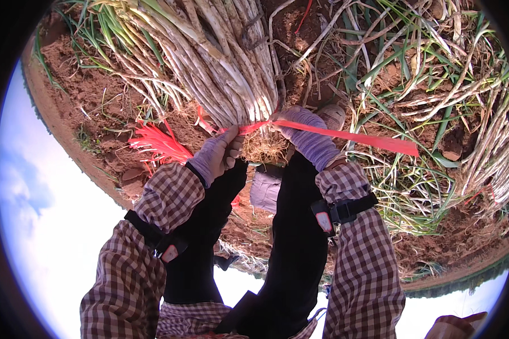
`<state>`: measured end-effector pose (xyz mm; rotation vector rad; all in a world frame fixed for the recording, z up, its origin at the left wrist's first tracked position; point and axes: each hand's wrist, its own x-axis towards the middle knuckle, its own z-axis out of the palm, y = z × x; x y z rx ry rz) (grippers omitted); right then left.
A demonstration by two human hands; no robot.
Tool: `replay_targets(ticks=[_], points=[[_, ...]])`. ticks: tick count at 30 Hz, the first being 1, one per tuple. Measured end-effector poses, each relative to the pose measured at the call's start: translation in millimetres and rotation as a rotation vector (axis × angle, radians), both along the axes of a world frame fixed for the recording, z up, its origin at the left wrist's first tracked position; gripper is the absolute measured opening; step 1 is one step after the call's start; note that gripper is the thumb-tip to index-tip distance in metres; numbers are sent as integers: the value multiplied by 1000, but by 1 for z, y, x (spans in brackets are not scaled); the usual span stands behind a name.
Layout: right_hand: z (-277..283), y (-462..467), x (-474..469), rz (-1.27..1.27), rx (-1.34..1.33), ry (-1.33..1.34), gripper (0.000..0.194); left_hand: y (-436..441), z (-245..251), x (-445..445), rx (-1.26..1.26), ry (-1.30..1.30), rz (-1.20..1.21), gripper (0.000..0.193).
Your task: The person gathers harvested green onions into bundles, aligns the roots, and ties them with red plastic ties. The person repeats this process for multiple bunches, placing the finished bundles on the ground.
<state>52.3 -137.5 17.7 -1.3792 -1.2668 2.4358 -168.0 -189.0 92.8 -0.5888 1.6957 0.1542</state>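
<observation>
A thick bunch of scallions (220, 55) lies before me, its pale, soil-stained stalks narrowing to a tangle of roots (265, 148) near my knees. Around the stalks just above the roots passes a red plastic strip (347, 134). My left hand (215, 156), in a light purple glove, pinches the strip between thumb and fingers at the left of the bunch. In a similar knit glove, my right hand (309, 135) grips at the right side, where the strip crosses itself. One strip end trails right over that hand; the right fingertips are partly hidden.
A bundle of red plastic strips (159, 142) lies on reddish soil (106, 101) at the left. Loose scallions and leaves (411, 190) cover the ground to the right, beside more bunched stalks (491, 148). My legs in black trousers (299, 220) frame a purplish-grey object (266, 188).
</observation>
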Motion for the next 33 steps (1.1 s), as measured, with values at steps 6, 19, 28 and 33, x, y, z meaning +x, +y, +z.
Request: replay_targets(ticks=[6,19,28,33], points=[[-17,-7,-10,-243,-113,153,19,56,11,9,522,-257,-18,25],[-90,13,-8,-145,-390,683,40,153,-34,28,433,-691,-738,25],[-34,66,7,-114,-464,651,27,145,4,25,439,-321,-683,44],[-29,34,-3,3,-472,407,30,104,33,6,620,32,-739,48]])
